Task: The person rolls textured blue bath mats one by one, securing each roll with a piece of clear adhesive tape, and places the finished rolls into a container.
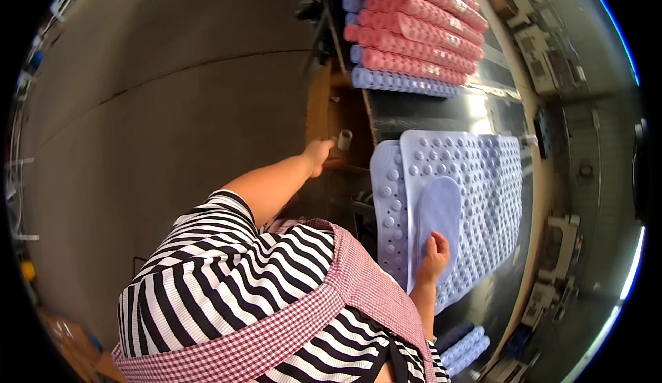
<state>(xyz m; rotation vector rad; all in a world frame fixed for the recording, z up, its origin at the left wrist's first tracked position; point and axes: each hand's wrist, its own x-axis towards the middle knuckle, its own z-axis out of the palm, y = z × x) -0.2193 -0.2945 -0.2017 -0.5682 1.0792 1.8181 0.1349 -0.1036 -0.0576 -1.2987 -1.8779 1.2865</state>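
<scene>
Our right hand (pixel 434 255) pinches the blue mat's (pixel 476 197) folded edge; beside it, our left hand (pixel 318 154) grips a white tube (pixel 344 139).

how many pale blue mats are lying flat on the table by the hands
2: a large pale blue mat flat on the table, and another mat under its left edge. The right hand rests on them; more may be hidden beneath.

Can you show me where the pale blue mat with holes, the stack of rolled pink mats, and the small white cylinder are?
pale blue rubber mat with holes (pixel 476 176), head view, bumpy middle.
stack of rolled pink mats (pixel 420 27), head view, roll's side.
small white cylinder (pixel 344 139), head view, its side.
</scene>
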